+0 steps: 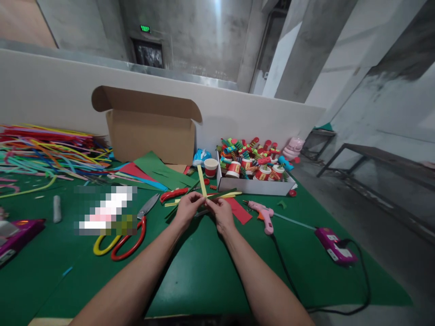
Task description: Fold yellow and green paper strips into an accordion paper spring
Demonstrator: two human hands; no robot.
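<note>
My left hand and my right hand meet over the table's middle, fingertips pinched together. Between them stands a pale yellow paper strip, its lower end in the fingers of both hands. A dark green paper strip slants out behind my right fingers; whether it is held too, I cannot tell. More yellow strips and a red paper piece lie beside my right hand. Close to my left hand are red-handled pliers or cutters, partly hidden. A pink glue gun rests at the right.
Scissors with yellow and red handles lie at left, near a pixelated patch. A white box of decorated paper cups, a paper cup, a cardboard box and colourful pipe cleaners stand behind. A purple power strip trails cords at right.
</note>
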